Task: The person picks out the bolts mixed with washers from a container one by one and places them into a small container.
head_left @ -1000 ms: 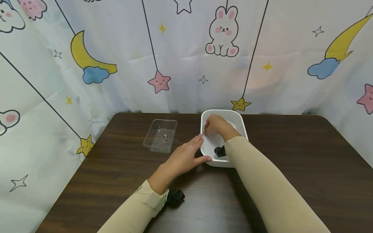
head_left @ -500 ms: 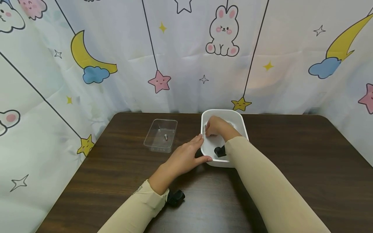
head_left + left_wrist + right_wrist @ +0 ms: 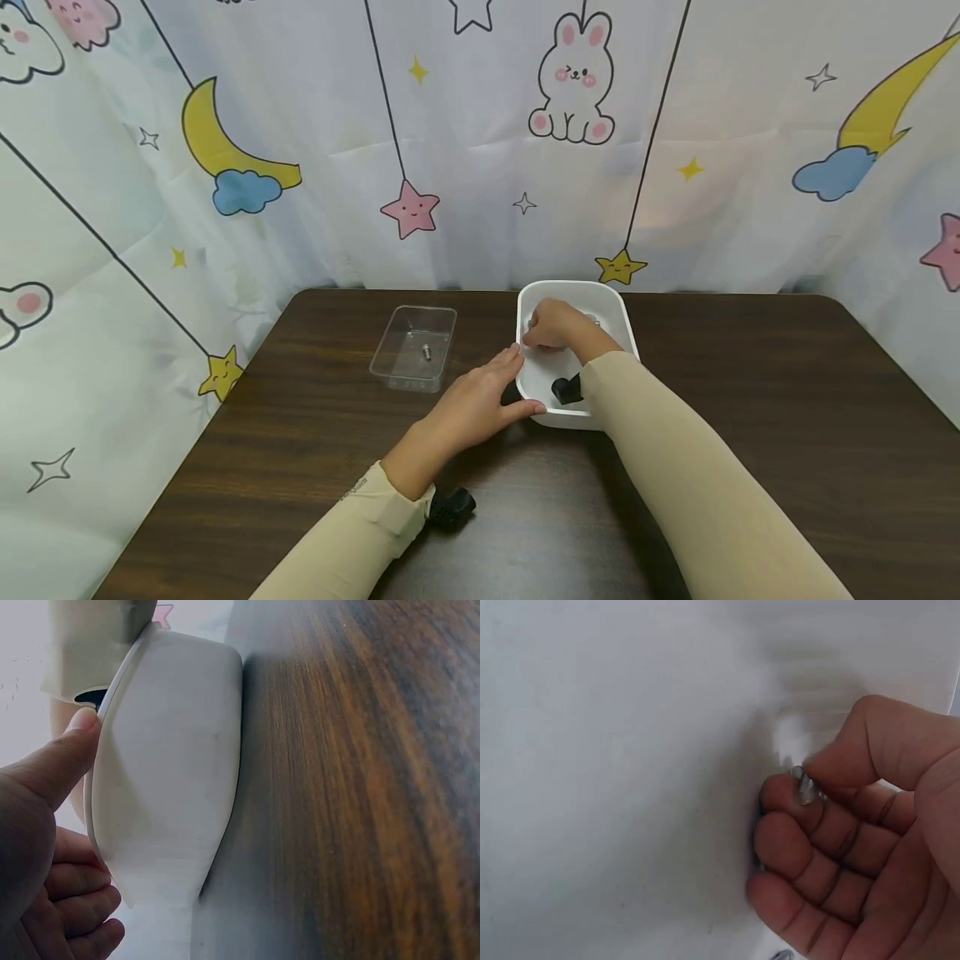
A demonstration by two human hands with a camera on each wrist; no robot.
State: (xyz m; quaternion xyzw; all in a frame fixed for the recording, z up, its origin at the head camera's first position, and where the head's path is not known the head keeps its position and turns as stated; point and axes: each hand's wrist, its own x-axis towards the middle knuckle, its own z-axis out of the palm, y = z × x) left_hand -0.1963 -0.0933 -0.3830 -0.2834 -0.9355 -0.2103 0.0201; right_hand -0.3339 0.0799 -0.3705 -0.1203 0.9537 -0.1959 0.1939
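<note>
You seem to be at the picking step: your right hand [image 3: 555, 323] is down inside the white container [image 3: 573, 421], thumb and forefinger pinching a small metal piece [image 3: 806, 790], probably a screw, though the wrist view is too soft to be sure. Your left hand [image 3: 471, 408] lies spread against the container's near-left corner, thumb on its edge. A similar metal bit [image 3: 427, 352] sits in the clear tray [image 3: 411, 384] to the left. The next move calls for a firm pinch and a clean upward lift
</note>
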